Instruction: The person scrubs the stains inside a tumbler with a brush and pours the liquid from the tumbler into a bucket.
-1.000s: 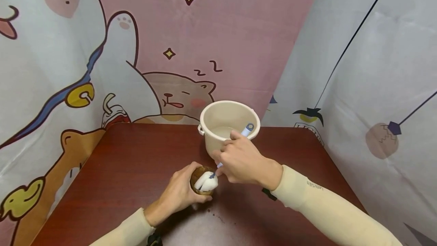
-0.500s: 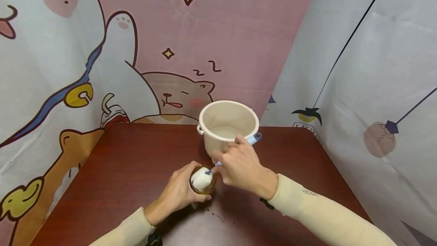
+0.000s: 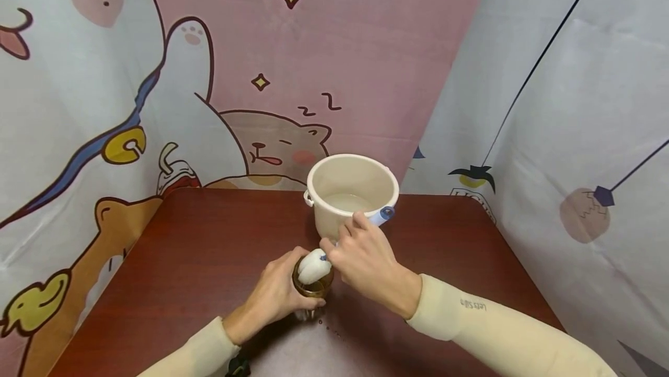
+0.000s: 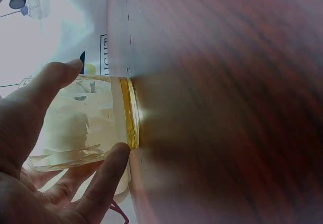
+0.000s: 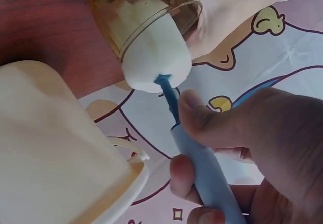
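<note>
My left hand [image 3: 273,291] grips an amber glass cup [image 4: 75,123] that stands on the table. In the left wrist view its thumb and fingers lie on both sides of the glass, and its base is down on the wood. Partly inside the cup's mouth sits the white sponge head [image 5: 159,57] of a cup brush. My right hand [image 3: 366,261] holds that brush by its light blue handle [image 5: 204,171], thumb near the dark blue neck. The handle's looped end [image 3: 387,212] sticks out above the hand.
A cream bucket [image 3: 325,220] stands just behind the hands, with shallow clear liquid in its bottom. Small drops lie on the reddish-brown table [image 3: 225,237] in front of the cup. Printed cloth [image 3: 366,63] hangs behind and beside the table.
The sponge head has shifted in the cup's mouth and now rides higher, toward the far rim. The brush handle's end has dropped and tilted lower. My left hand keeps its grip on the cup.
</note>
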`<state>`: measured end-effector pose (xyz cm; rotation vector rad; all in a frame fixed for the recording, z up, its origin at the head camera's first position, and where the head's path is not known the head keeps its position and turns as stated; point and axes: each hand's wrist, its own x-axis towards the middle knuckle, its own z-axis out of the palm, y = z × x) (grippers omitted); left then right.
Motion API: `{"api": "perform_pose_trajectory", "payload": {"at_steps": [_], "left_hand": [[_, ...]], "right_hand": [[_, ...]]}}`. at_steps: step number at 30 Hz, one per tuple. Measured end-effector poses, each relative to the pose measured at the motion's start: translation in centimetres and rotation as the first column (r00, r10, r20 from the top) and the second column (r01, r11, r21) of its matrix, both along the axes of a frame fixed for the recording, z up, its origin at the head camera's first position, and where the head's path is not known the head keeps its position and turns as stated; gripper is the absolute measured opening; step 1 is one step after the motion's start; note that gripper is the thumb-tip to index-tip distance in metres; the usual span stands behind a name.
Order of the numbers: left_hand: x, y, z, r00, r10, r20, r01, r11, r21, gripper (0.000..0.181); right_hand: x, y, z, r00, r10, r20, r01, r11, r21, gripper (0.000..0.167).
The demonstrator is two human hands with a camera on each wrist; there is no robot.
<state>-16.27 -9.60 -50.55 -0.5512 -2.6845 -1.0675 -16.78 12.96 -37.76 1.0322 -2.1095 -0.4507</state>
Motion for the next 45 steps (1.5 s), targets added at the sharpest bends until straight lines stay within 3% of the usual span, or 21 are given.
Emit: {"api": "perform_pose_trajectory", "payload": {"at_steps": [6, 12, 20, 28, 36, 39, 42, 45], "left_hand": [[-0.1, -0.1, 0.0, 1.0, -0.01, -0.018, 0.01, 1.0, 0.005, 0.082], [0.0, -0.2, -0.2, 1.0, -0.004, 0.006, 0.004, 1.0, -0.013, 0.083], [-0.1, -0.2, -0.4, 1.0, 0.011, 0.013, -0.011, 1.0, -0.029, 0.085], [0.1, -0.2, -0.4, 1.0, 0.011, 0.011, -0.01, 1.0, -0.028, 0.086], [0.0, -0.1, -0.1, 0.999, 0.023, 0.036, -0.023, 1.0, -0.02, 0.086], [0.0, -0.1, -0.1, 0.999, 0.02, 0.03, -0.019, 1.0, -0.023, 0.086], [0.1, -0.1, -0.1, 1.0, 0.013, 0.02, -0.013, 1.0, -0.02, 0.086], [0.1, 0.0, 0.0, 1.0, 0.011, 0.013, -0.01, 1.0, -0.011, 0.086]], "right_hand": [[0.5, 0.0, 0.3, 0.999, -0.03, -0.03, 0.031, 0.998, 0.048, 0.022], [0.6, 0.4, 0.7, 0.999, -0.046, -0.001, 0.046, 0.996, 0.078, 0.029], [0.2, 0.8, 1.6, 0.993, -0.051, 0.103, 0.043, 0.996, 0.079, 0.033], [-0.6, 1.4, 1.5, 0.969, -0.024, 0.248, 0.029, 0.999, -0.018, 0.039], [-0.9, 3.5, 0.2, 0.928, -0.031, 0.37, 0.114, 0.972, -0.205, 0.039], [-0.8, 4.5, -0.4, 0.903, -0.049, 0.426, 0.168, 0.955, -0.246, 0.038], [-0.8, 5.5, -0.8, 0.858, -0.055, 0.511, 0.233, 0.928, -0.29, 0.034], [-1.0, 6.7, -1.3, 0.795, -0.047, 0.605, 0.309, 0.889, -0.337, 0.03]]}}
